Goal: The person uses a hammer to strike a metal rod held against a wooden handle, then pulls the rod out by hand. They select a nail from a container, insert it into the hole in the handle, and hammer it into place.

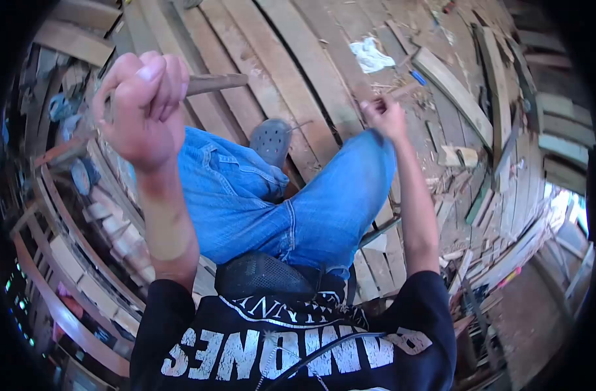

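Raised at the upper left, my left hand [141, 107] is closed round a brown wooden stick [216, 83]. The stick's free end points right, over the floor planks; its other end is hidden behind my fingers. My right hand [385, 117] is beside my right knee, its fingers curled together. Whatever it may hold is too blurred to make out. Below both hands are my legs in blue jeans [337, 195]. A grey clog [270, 142] is on my foot, between the hands.
Long wooden planks [298, 85] with dark gaps form the floor. A crumpled white cloth [371, 55] and a blue object [418, 77] lie beyond my right hand. A thick timber piece [454, 94], shavings and offcuts are at the right. Curved wooden parts [70, 225] stand at the left.
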`<state>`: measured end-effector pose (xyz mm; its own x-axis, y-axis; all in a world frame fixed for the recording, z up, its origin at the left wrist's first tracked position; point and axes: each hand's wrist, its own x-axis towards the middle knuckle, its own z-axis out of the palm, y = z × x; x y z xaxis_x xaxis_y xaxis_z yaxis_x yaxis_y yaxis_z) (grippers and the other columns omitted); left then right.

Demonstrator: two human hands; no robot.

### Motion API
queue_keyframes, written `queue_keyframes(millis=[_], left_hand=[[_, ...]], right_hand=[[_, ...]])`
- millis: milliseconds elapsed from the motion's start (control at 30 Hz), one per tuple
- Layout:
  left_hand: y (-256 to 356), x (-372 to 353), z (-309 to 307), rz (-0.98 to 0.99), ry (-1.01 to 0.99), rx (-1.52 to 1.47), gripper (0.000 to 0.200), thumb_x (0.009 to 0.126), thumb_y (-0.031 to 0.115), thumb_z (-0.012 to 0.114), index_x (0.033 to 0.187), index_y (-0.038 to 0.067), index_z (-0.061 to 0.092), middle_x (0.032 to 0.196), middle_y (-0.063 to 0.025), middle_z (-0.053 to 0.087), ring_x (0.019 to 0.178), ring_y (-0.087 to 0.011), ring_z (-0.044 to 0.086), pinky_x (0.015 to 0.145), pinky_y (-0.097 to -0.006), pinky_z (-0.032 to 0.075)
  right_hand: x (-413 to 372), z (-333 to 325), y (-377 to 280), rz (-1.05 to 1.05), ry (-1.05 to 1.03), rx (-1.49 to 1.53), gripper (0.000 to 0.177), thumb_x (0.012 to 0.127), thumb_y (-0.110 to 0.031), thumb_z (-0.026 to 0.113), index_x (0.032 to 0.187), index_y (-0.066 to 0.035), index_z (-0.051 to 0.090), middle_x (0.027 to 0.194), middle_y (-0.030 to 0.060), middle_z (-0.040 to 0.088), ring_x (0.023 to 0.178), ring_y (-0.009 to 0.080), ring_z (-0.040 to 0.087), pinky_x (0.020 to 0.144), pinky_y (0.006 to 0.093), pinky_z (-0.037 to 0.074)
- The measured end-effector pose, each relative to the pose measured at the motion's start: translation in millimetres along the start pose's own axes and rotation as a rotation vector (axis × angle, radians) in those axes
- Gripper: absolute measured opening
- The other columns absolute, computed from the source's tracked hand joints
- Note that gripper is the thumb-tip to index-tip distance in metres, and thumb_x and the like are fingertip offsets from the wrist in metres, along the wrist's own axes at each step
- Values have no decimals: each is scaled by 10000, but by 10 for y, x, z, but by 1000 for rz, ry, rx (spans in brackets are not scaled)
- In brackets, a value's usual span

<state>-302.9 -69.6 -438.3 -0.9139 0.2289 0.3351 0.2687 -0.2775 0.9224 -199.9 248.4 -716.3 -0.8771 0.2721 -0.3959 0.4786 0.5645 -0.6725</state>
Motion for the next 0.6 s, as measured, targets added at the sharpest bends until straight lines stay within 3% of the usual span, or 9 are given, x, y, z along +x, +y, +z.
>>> queue_keyframes(millis=[67,100,133,167,233,367,467,533,600], left_hand=[[-1,-77,-69,10,34,31,296,843,30,458,586,99,325,507,36,288,438,-70,269,490,-267,260],[3,-91,-127,24,63,46,296,843,30,458,586,99,325,507,36,288,438,-70,269,490,-267,260],[21,-125,-174,9,59,51,295,844,41,468,590,99,329,510,34,290,440,-72,273,491,-271,262],[27,-157,-216,-13,54,52,295,846,51,478,594,99,332,513,33,293,443,-74,278,492,-274,265],[24,-195,-268,-37,110,28,290,843,70,499,602,89,339,518,28,301,449,-82,287,495,-280,271],[55,-176,-200,8,151,-6,230,828,70,536,634,50,414,532,11,342,459,-94,308,490,-276,280],[65,-154,-91,-18,175,166,321,860,70,442,594,150,282,509,37,288,466,-87,269,546,-277,289],[21,-92,-154,-16,129,109,324,866,77,451,591,144,295,506,40,287,455,-82,258,521,-271,277],[53,31,-286,36,164,130,320,866,70,447,592,142,299,505,39,288,448,-82,249,513,-267,271]], right_hand=[[-58,414,-199,-146,-161,-179,428,746,-338,742,1057,-65,635,896,158,682,839,292,671,763,406,525],[-62,631,-294,-201,-235,-266,490,734,-308,750,1140,-81,597,1105,158,636,1003,309,620,850,430,507],[-92,810,-374,-348,-277,-365,526,731,-293,752,1190,-114,568,1304,167,504,1167,320,518,912,435,485],[-126,913,-535,-362,-383,-488,526,736,-280,746,1210,-153,556,1319,164,454,1218,329,459,915,426,492],[-25,1170,-549,-447,-506,-647,498,748,-272,740,1201,-175,558,1217,156,496,1177,311,484,883,418,507],[80,1380,-516,-556,-492,-677,387,816,-212,650,1190,-175,560,1156,143,524,1122,294,520,846,411,523],[163,1499,-396,-606,-474,-686,266,874,-125,469,1093,-150,618,1054,149,581,1079,302,557,829,420,524],[193,1596,-238,-625,-443,-632,274,796,-201,665,1054,-131,606,1106,127,564,1058,313,561,826,438,521],[201,1500,-224,-658,-373,-516,239,788,-167,669,1016,-114,622,1043,133,592,1009,325,579,799,427,519]])
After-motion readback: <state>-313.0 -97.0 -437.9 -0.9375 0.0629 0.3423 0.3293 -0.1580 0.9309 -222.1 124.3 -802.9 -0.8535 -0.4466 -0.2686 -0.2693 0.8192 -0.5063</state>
